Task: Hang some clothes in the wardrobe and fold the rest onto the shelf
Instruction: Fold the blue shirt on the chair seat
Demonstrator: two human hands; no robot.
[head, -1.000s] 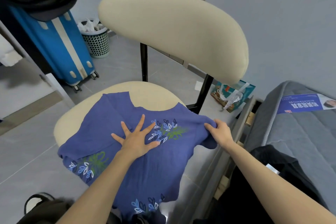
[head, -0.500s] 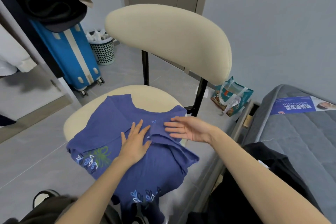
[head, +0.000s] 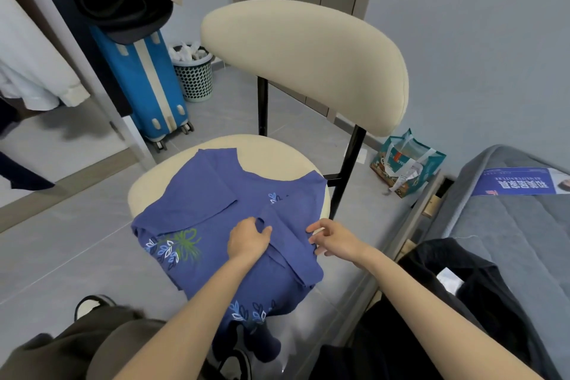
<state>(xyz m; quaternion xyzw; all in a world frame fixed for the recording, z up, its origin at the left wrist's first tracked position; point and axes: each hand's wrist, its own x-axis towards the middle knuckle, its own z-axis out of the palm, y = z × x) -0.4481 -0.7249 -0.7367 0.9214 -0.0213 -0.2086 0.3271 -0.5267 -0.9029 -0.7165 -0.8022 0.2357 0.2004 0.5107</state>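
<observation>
A blue shirt (head: pixel 200 203) with leaf prints lies spread on the cream chair seat (head: pixel 271 151), its hem hanging over the front edge. Its right side and sleeve are folded inward over the middle. My left hand (head: pixel 248 241) rests on the shirt's centre, and its curled fingers grip the tip of the folded flap. My right hand (head: pixel 333 239) is at the flap's right edge, fingers loose and just touching the cloth. The open wardrobe (head: pixel 92 77) stands at the left with a white garment (head: pixel 37 77) hanging inside.
A blue suitcase (head: pixel 148 83) with dark clothes piled on top stands behind the chair, next to a mesh bin (head: pixel 194 77). A teal bag (head: pixel 407 163) sits on the floor. At the right is a grey bed (head: pixel 518 234) with a black garment (head: pixel 462 281) on it.
The shirt's right side has been folded over the middle. My right hand let go of the sleeve and drew back to the flap's edge. My left hand changed from flat to curled.
</observation>
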